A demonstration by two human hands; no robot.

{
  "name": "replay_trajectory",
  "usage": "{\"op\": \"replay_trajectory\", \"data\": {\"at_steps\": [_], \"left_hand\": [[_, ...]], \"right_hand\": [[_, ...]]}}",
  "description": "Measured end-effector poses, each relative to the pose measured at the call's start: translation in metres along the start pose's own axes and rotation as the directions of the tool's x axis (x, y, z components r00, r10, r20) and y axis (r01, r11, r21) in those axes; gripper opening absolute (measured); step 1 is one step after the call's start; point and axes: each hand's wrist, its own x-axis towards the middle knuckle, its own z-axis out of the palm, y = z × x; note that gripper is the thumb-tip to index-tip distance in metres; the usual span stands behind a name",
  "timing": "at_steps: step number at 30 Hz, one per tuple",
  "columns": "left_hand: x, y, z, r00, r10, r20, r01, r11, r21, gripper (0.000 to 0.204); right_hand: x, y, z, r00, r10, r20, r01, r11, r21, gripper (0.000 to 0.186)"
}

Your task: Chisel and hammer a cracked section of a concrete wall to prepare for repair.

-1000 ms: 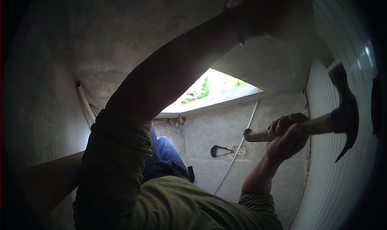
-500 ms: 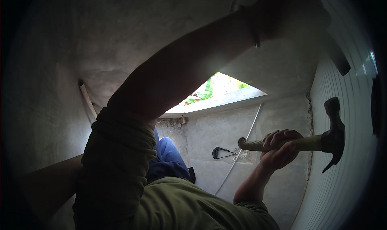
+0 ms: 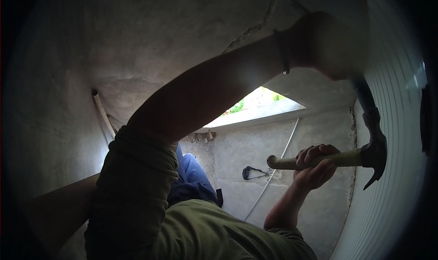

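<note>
A claw hammer (image 3: 375, 151) with a yellow-green handle and dark head lies crosswise at the right. My right hand (image 3: 317, 165) is closed round its handle, the claw pointing down in the picture. Reaching across from the lower left, my left arm ends in my left hand (image 3: 331, 45), a fist in deep shadow at the upper right. The fist grips a dark bar-shaped tool (image 3: 362, 93), whose kind I cannot make out. Its lower end meets the striking face of the hammer, or overlaps it in the view. The left fingers are mostly lost in shadow.
Ribbed white panelling (image 3: 397, 182) runs along the right side. Grey plastered walls (image 3: 246, 146) surround me, with a bright opening (image 3: 262, 102) showing leaves. A thin white rod (image 3: 273, 171) crosses beside a black loop (image 3: 246, 172). At left stand a pipe (image 3: 102, 111) and a brown beam (image 3: 64, 200).
My left hand has come down with the dark tool, whose end has gone from apart from the hammer head to meeting it. The claw hammer has shifted slightly left.
</note>
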Motion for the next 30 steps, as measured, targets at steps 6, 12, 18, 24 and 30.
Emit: {"op": "replay_trajectory", "data": {"at_steps": [6,12,18,24,30], "left_hand": [[-0.021,0.010,0.000,0.999,-0.033,0.007,0.033,0.997,-0.063,0.024],[-0.008,0.005,-0.001,0.991,0.047,-0.128,-0.059,0.994,-0.088,0.025],[-0.008,0.002,0.002,0.974,0.087,-0.211,-0.110,0.989,-0.100,0.026],[-0.004,0.004,0.001,0.956,0.053,-0.288,-0.089,0.990,-0.113,0.027],[-0.003,0.003,0.005,0.961,0.060,-0.271,-0.099,0.986,-0.132,0.027]], "right_hand": [[-0.001,0.004,-0.004,0.999,0.030,-0.017,-0.030,0.999,0.011,0.046],[-0.004,0.006,0.000,1.000,0.019,-0.012,-0.018,0.998,0.053,0.048],[-0.004,0.007,0.003,1.000,-0.005,-0.003,0.005,1.000,0.000,0.049],[-0.008,0.002,0.001,0.973,-0.222,-0.060,0.225,0.973,0.049,0.053],[0.001,-0.019,-0.002,0.869,-0.487,-0.082,0.481,0.873,-0.083,0.051]]}}
